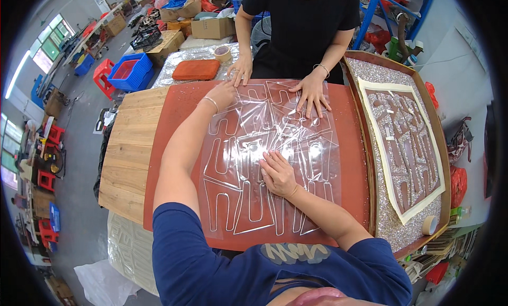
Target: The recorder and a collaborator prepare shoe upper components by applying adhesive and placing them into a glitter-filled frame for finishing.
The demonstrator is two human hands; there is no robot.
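Observation:
A clear plastic sheet (pixel 222 174) with white-outlined narrow shapes lies wrinkled and shiny over a red-brown board (pixel 177 200). My right hand (pixel 278 174) rests flat on the middle of the sheet, fingers stretched out. At the sheet's far left corner is my left hand (pixel 219 96), its fingers bunched together on the sheet's edge, close to a co-worker's hand (pixel 242 68). The co-worker's other hand (pixel 312 94) presses on the far right part of the sheet with spread fingers.
To the right, a tray of glittery flakes (pixel 378 73) holds a cream-framed stencil (pixel 405 147) and a tape roll (pixel 429 225). Wooden planks (pixel 124 152) border the board's left side. Beyond lie an orange-brown block (pixel 196 69), another tape roll (pixel 223 53) and stacked blue crates (pixel 131 72).

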